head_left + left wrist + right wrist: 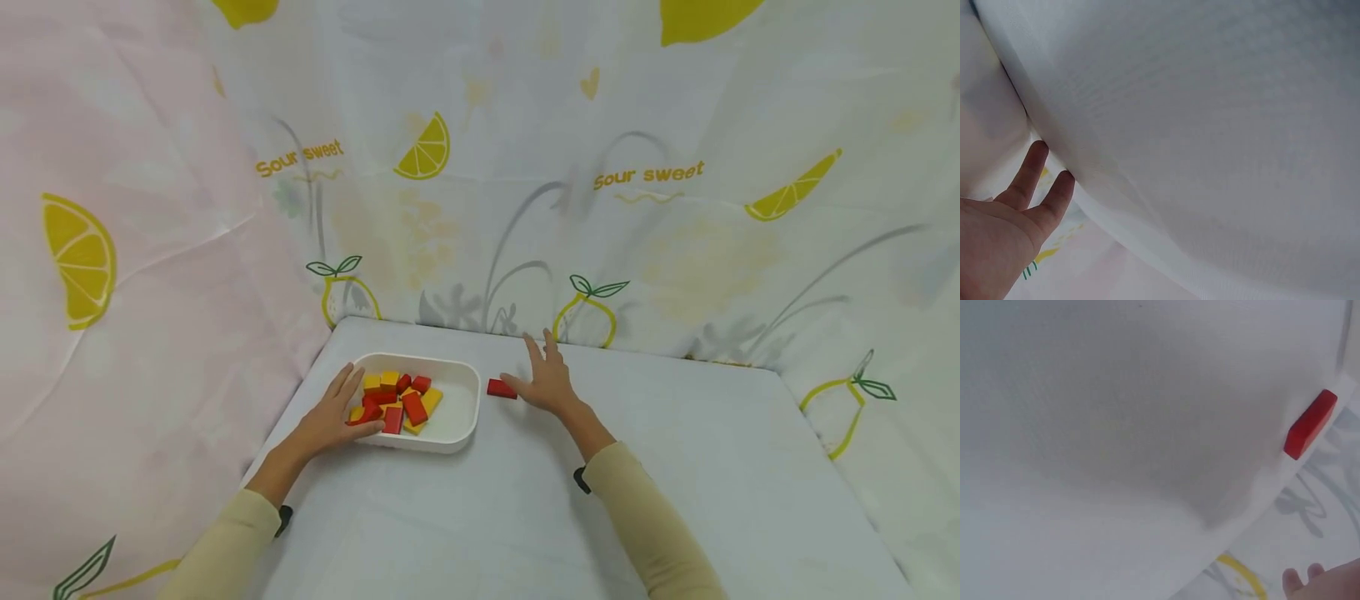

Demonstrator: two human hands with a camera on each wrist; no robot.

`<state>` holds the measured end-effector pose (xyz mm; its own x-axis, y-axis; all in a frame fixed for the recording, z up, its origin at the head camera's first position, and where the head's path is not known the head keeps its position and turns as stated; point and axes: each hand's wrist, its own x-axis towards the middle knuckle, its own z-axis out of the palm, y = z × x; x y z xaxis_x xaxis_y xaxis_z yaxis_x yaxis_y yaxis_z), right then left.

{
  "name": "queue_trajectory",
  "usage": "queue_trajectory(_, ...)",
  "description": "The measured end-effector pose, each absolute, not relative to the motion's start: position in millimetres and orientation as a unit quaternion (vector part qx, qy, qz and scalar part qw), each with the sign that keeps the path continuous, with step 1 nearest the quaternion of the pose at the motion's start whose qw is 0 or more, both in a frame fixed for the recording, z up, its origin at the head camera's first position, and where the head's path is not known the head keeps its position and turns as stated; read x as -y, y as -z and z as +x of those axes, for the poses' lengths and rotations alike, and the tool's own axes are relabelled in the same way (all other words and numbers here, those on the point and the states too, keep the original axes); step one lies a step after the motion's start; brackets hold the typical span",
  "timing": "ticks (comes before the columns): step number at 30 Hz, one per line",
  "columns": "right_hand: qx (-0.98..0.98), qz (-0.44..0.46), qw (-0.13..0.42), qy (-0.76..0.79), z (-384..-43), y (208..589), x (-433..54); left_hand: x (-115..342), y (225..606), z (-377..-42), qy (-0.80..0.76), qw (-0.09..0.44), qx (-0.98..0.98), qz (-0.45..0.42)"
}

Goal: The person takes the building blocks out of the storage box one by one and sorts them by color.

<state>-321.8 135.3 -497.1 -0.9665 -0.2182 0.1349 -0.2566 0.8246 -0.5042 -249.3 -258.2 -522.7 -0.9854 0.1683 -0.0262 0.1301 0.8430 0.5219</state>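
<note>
A white rectangular tray [459, 417] stands on the white table, with red and yellow wooden blocks heaped in its left part. My left hand [328, 419] lies at the tray's left end, its fingers extended along the rim and its thumb reaching over the near left corner. Just right of the tray, a single red block [498, 388] lies flat on the table. My right hand [551, 385] is spread beside that block, thumb tip right at its right end in the head view. The right wrist view shows the same red block [1311, 425] apart from the fingertips at the lower edge.
White cloth covers the table [675, 467]. Behind it and along both sides hang curtains [510, 208] printed with lemons and words. The back curtain meets the table's far edge, close beyond the right fingertips.
</note>
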Motion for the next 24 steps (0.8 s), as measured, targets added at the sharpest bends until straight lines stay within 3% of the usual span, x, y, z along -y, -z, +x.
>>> queue_trajectory(24, 0.946, 0.292, 0.066, -0.123, -289.3, 480.1, -64.1, 259.3, 523.3, -248.9, -0.272, 0.034, -0.959, 0.076)
